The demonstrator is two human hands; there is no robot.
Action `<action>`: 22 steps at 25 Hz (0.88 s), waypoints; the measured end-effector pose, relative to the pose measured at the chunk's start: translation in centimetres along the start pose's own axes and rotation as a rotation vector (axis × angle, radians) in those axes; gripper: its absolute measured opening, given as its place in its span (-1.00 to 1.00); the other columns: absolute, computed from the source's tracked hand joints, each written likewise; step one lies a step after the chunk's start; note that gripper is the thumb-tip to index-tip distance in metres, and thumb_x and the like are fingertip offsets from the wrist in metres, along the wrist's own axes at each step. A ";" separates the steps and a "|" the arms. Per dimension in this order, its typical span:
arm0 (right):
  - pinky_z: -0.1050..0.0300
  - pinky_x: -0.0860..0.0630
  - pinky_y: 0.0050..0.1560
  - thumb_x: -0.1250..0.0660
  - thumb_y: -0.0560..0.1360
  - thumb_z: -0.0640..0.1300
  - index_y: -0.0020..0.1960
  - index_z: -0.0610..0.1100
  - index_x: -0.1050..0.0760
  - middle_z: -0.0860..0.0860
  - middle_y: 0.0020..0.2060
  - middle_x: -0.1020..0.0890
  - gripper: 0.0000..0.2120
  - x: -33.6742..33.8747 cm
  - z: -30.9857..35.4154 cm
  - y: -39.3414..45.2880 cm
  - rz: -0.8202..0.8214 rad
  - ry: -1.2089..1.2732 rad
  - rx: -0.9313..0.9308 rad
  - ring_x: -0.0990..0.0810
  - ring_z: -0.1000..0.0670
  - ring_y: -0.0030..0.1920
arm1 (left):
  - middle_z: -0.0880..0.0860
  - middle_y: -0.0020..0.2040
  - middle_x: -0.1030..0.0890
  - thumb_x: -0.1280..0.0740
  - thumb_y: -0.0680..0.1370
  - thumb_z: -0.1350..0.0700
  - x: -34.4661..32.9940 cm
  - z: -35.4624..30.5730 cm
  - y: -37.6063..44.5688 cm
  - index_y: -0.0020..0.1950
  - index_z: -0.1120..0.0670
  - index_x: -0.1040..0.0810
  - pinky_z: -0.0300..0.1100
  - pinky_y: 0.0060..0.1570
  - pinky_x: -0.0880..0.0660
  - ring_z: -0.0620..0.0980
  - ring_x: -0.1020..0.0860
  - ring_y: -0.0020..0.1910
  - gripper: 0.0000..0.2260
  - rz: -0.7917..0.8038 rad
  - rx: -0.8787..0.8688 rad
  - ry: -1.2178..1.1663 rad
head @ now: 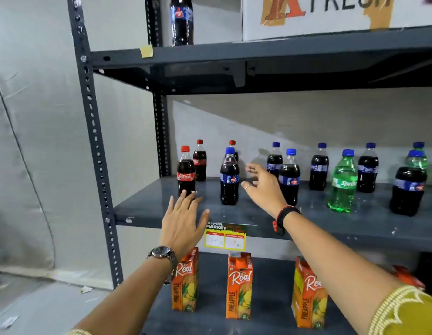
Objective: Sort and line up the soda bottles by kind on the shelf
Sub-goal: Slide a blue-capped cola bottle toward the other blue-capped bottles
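Note:
On the grey middle shelf [147,211] stand soda bottles. At the left are red-capped Coca-Cola bottles [186,172], one in front, one behind it and one further right at the back. A blue-capped dark cola bottle [229,180] stands to their right. More blue-capped colas [289,177] and a green Sprite bottle [343,182] run to the right, with another green bottle [418,155] at the far right back. My left hand [182,221] is open, fingers near the front Coca-Cola's base. My right hand [263,184] is open between two blue-capped colas, holding nothing.
A large cola bottle [181,20] and a white carton box [331,15] sit on the top shelf. Orange pineapple juice cartons [238,286] stand on the lower shelf. A price tag [225,238] hangs on the shelf edge. The perforated upright post [94,141] is at the left.

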State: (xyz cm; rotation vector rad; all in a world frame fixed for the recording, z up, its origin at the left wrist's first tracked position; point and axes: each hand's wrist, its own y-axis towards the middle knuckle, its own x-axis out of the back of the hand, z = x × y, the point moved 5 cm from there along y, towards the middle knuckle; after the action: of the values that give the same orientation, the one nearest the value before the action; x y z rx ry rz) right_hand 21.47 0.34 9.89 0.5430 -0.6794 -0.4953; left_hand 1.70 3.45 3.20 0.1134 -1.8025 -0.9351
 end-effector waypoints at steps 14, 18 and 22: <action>0.12 -0.48 0.01 -0.55 0.24 -0.05 0.08 -0.21 -0.54 -0.15 0.03 -0.65 -0.52 -7.6 -3.9 3.0 -0.111 0.146 -0.356 -0.60 -0.13 0.07 | -0.01 0.51 -0.25 0.24 0.49 -0.27 -3.1 3.4 -1.6 0.48 0.01 -0.19 -0.09 0.47 0.11 -0.03 -0.14 0.50 -0.34 0.094 -0.065 -0.001; 0.14 -0.50 0.03 -0.57 0.23 -0.08 0.02 -0.14 -0.55 -0.08 -0.03 -0.67 -0.59 -4.9 -3.2 0.1 -0.169 0.198 -0.326 -0.61 -0.03 -0.01 | 0.03 0.47 -0.33 0.18 0.52 -0.27 -2.8 3.3 -2.0 0.44 0.05 -0.28 -0.03 0.48 0.08 0.00 -0.18 0.50 -0.36 0.056 -0.071 0.004; 0.14 -0.53 0.09 -0.58 0.20 -0.06 0.01 -0.05 -0.57 0.03 -0.08 -0.68 -0.59 -0.5 -3.0 -3.4 -0.203 0.187 -0.278 -0.62 0.05 -0.02 | 0.04 0.44 -0.37 0.12 0.53 -0.22 -2.5 1.7 -2.2 0.41 0.07 -0.32 0.00 0.48 0.05 0.02 -0.19 0.49 -0.40 0.045 -0.088 -0.039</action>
State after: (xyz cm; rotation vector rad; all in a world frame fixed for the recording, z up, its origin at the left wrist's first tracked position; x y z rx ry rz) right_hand 22.40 -1.01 5.65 0.3911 -0.3700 -0.7072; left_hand 0.65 4.08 -0.29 -0.0013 -1.7889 -0.9890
